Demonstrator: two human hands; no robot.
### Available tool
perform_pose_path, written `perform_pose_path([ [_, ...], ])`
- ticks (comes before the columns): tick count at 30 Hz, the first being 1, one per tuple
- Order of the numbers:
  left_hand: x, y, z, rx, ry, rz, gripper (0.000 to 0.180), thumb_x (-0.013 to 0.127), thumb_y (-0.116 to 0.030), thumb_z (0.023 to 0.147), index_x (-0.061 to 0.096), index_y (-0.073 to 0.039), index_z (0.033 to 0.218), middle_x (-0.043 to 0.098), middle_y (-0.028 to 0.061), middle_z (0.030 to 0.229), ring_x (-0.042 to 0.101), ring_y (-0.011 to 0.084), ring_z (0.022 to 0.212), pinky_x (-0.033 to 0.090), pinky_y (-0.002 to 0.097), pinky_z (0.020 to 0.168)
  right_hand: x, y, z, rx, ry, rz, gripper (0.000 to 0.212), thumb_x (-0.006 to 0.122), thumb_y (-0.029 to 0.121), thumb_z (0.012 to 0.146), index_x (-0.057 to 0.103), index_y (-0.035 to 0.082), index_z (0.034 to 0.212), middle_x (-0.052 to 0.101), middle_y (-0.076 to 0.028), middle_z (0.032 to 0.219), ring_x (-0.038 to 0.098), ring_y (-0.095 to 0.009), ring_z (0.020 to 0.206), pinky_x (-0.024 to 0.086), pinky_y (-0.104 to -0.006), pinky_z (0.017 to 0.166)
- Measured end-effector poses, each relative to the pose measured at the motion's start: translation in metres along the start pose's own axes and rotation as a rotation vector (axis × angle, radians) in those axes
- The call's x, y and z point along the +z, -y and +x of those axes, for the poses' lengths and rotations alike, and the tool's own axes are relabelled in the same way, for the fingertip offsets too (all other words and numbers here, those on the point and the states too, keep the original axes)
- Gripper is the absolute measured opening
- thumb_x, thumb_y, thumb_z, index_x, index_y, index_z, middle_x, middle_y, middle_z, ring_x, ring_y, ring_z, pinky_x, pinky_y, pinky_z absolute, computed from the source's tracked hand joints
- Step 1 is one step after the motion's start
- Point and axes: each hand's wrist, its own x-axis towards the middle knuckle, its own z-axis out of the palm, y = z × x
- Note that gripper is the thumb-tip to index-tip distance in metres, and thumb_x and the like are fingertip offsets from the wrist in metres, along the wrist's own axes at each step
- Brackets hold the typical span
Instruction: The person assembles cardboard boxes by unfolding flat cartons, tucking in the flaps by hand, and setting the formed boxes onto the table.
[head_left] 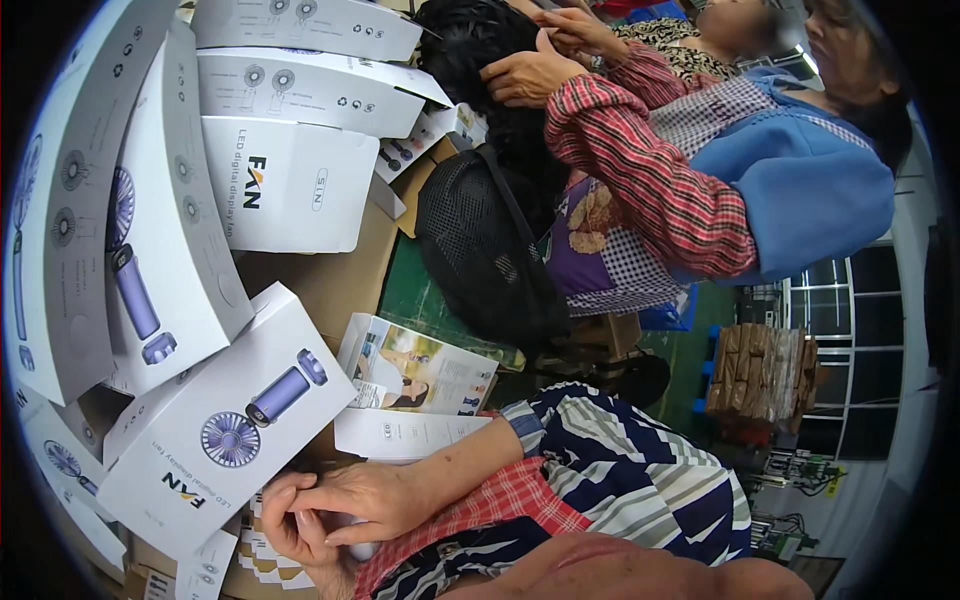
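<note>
Low in the picture, my right hand (378,498) reaches in from the right, its fingers bent over my left hand (292,522). The two hands touch, and the fingers of both are curled. A bit of something pale shows between and below them, too hidden to name. Just past my fingers stands a white carton (180,470) printed with a purple handheld fan. Beside my right wrist lies an open white box (420,435), and a printed colour panel (425,365) with a picture of a person shows next to it.
More white fan cartons (290,190) pile up along the left. Folded white card pieces (265,560) lie below my hands. A black mesh bag (480,240) hangs at the green table's edge (410,290). Co-workers sit at the top, one in red striped sleeves (650,150). Wrapped brown cardboard (765,375) is stacked behind.
</note>
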Motion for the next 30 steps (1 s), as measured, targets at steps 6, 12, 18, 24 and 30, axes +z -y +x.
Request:
perform_pose_path([
  [6,-0.002,0.006,-0.004,-0.047,0.002,0.000,0.019,0.045,-0.010,0.085,0.047,0.000,0.101,0.055,0.0186,0.087,0.054,0.0227,0.077,0.045,0.0330,0.069,-0.001,-0.002,-0.002,0.009,-0.012,0.043,0.047,0.059,0.014,0.078,0.038,-0.004,0.116,0.055,-0.020,0.091,0.056,-0.034,0.081,0.046,-0.0376,0.070],
  [12,-0.004,0.012,-0.005,-0.043,-0.007,-0.085,0.017,0.044,-0.011,0.087,0.047,0.001,0.099,0.056,0.0186,0.085,0.056,0.0226,0.076,0.049,0.0325,0.068,-0.001,-0.005,0.002,-0.105,-0.054,-0.033,0.044,0.059,0.013,0.078,0.040,-0.003,0.115,0.055,-0.019,0.091,0.055,-0.034,0.082,0.045,-0.0378,0.071],
  [18,0.000,0.002,-0.005,-0.068,-0.022,-0.093,0.019,0.048,-0.014,0.086,0.047,0.001,0.098,0.056,0.0187,0.086,0.056,0.0231,0.078,0.047,0.0348,0.070,0.000,-0.004,0.000,-0.101,-0.027,-0.043,0.044,0.061,0.015,0.077,0.042,-0.001,0.113,0.055,-0.017,0.089,0.056,-0.032,0.079,0.046,-0.0375,0.069],
  [24,-0.001,0.005,-0.008,-0.086,-0.010,-0.122,0.021,0.050,-0.015,0.085,0.047,0.001,0.098,0.056,0.0190,0.086,0.056,0.0231,0.078,0.047,0.0358,0.071,-0.004,0.000,0.000,-0.018,0.018,0.020,0.044,0.063,0.018,0.075,0.043,-0.001,0.110,0.054,-0.016,0.086,0.056,-0.030,0.076,0.046,-0.0362,0.064],
  [30,-0.003,0.004,-0.006,-0.105,0.003,-0.134,0.022,0.051,-0.017,0.085,0.047,0.001,0.096,0.056,0.0194,0.086,0.056,0.0227,0.078,0.047,0.0346,0.071,-0.002,0.001,0.002,-0.020,-0.004,0.016,0.039,0.063,0.018,0.076,0.045,-0.001,0.104,0.053,-0.016,0.085,0.056,-0.029,0.075,0.046,-0.0358,0.064],
])
